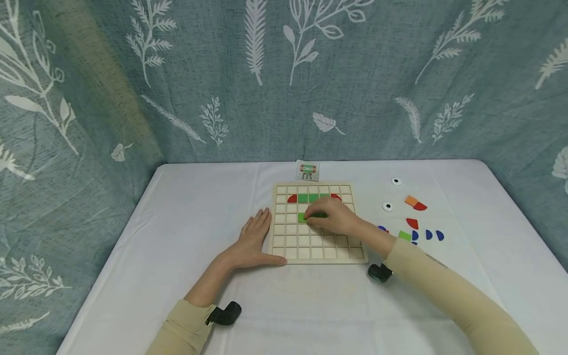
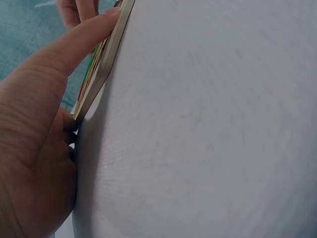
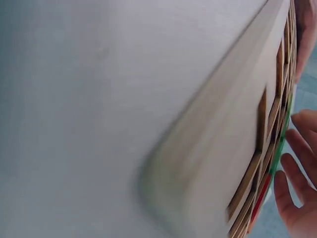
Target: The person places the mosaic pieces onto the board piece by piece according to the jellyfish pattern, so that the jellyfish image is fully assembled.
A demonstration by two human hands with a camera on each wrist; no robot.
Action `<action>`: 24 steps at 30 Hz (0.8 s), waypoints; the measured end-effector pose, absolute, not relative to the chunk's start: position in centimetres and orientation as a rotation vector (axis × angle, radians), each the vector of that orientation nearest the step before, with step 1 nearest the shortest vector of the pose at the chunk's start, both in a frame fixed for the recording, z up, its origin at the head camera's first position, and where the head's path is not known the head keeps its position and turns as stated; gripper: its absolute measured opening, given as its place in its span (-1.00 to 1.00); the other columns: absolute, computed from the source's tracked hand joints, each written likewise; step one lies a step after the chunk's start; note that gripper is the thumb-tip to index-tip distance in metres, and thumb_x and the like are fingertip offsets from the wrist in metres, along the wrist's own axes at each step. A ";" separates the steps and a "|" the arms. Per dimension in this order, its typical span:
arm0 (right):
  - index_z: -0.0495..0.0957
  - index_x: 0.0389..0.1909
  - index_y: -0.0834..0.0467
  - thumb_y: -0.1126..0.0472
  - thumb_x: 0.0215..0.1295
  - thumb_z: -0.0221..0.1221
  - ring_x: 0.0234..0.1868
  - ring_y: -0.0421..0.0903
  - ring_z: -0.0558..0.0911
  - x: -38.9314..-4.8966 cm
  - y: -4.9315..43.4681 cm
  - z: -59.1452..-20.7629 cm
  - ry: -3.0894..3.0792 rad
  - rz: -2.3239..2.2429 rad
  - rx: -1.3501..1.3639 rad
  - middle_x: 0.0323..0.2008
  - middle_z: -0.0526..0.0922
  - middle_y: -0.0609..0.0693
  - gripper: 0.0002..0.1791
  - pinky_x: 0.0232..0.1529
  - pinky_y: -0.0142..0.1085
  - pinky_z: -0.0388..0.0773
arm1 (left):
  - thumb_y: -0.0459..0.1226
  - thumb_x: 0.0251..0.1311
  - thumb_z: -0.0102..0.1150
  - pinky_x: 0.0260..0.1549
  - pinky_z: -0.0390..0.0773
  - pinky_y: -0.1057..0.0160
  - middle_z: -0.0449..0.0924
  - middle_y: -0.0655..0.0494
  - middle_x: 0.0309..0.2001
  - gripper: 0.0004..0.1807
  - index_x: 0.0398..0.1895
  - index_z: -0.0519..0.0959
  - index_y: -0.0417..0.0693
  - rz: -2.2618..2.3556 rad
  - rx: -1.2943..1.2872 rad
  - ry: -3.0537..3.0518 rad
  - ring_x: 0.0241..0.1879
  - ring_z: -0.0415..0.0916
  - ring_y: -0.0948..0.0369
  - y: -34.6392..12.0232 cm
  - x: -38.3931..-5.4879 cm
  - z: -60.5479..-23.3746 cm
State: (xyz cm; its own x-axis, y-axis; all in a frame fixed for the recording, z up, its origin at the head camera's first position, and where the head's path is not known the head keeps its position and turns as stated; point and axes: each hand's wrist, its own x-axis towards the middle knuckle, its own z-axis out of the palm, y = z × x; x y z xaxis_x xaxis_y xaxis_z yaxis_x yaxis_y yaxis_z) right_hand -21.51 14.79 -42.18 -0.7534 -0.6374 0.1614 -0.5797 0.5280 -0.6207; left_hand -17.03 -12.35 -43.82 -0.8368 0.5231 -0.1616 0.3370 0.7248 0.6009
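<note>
A square wooden grid board lies on the white table. My left hand rests flat by its left side, fingers straight along the edge and thumb on the front corner; the left wrist view shows that thumb against the rim. Over the board, my right hand has thumb and index fingertips close together at a green square tile. More green shows beneath that hand. Farther back, a row of green squares has a red quarter-round piece at its left end and another red piece at its right.
Behind the board lies a small picture card. To the right are scattered eye discs, an orange square, red quarter-rounds, blue half-rounds and a green square. A patterned curtain hangs behind the table.
</note>
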 end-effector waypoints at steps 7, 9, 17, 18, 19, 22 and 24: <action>0.70 -0.10 0.13 0.26 0.35 0.21 -0.16 -0.04 0.59 -20.2 18.9 -42.1 2.737 -1.104 -0.875 -0.10 0.69 -0.04 -0.83 -0.16 -0.13 0.55 | 0.21 -0.12 0.44 0.41 -0.39 -0.07 -0.37 -0.17 0.55 0.41 0.52 -0.27 -0.33 0.842 0.677 2.606 0.52 -0.48 0.01 -12.2 -17.0 -43.9; 0.70 -0.11 0.13 0.25 0.36 0.21 -0.09 -0.03 0.59 -19.9 20.8 -42.1 2.776 -1.119 -0.771 -0.09 0.69 -0.01 -0.83 -0.13 -0.12 0.58 | 0.20 -0.12 0.44 0.41 -0.39 -0.08 -0.36 -0.18 0.55 0.41 0.52 -0.26 -0.34 0.845 0.676 2.607 0.52 -0.48 0.00 -12.2 -17.0 -43.9; 0.65 -0.06 0.28 0.28 0.35 0.18 -0.08 0.15 0.59 -18.2 29.5 -41.7 3.005 -0.985 -0.318 -0.06 0.64 0.24 -0.78 -0.14 0.03 0.59 | 0.22 -0.12 0.44 0.41 -0.41 -0.05 -0.41 -0.15 0.55 0.43 0.52 -0.29 -0.32 0.833 0.664 2.606 0.52 -0.51 0.02 -12.5 -17.1 -44.0; 0.63 -0.04 0.30 0.28 0.35 0.18 -0.09 0.16 0.58 -18.1 30.6 -41.6 3.025 -0.964 -0.257 -0.08 0.63 0.26 -0.76 -0.15 0.04 0.58 | 0.22 -0.13 0.43 0.42 -0.42 -0.04 -0.41 -0.14 0.55 0.43 0.52 -0.29 -0.31 0.831 0.663 2.606 0.52 -0.51 0.03 -12.5 -17.1 -44.0; 0.61 -0.02 0.33 0.27 0.34 0.19 -0.10 0.19 0.58 -17.9 31.5 -41.5 3.040 -0.939 -0.195 -0.08 0.62 0.29 -0.74 -0.16 0.05 0.58 | 0.22 -0.13 0.44 0.41 -0.42 -0.06 -0.40 -0.16 0.55 0.43 0.52 -0.29 -0.32 0.834 0.670 2.607 0.52 -0.51 0.01 -12.5 -17.1 -44.0; 0.54 0.06 0.37 0.25 0.33 0.20 -0.09 0.23 0.53 -17.4 33.9 -41.3 3.019 -0.878 -0.006 -0.07 0.57 0.35 -0.65 -0.19 0.02 0.58 | 0.22 -0.14 0.44 0.41 -0.42 -0.05 -0.40 -0.16 0.55 0.43 0.52 -0.28 -0.32 0.833 0.675 2.606 0.52 -0.51 0.02 -12.4 -17.2 -44.0; 0.49 0.10 0.39 0.24 0.33 0.20 -0.12 0.24 0.51 -17.4 34.9 -41.4 2.989 -0.845 0.069 -0.07 0.54 0.37 -0.60 -0.24 -0.03 0.60 | 0.21 -0.14 0.44 0.41 -0.42 -0.06 -0.39 -0.17 0.55 0.43 0.52 -0.28 -0.33 0.840 0.680 2.605 0.52 -0.50 0.01 -12.4 -17.2 -44.0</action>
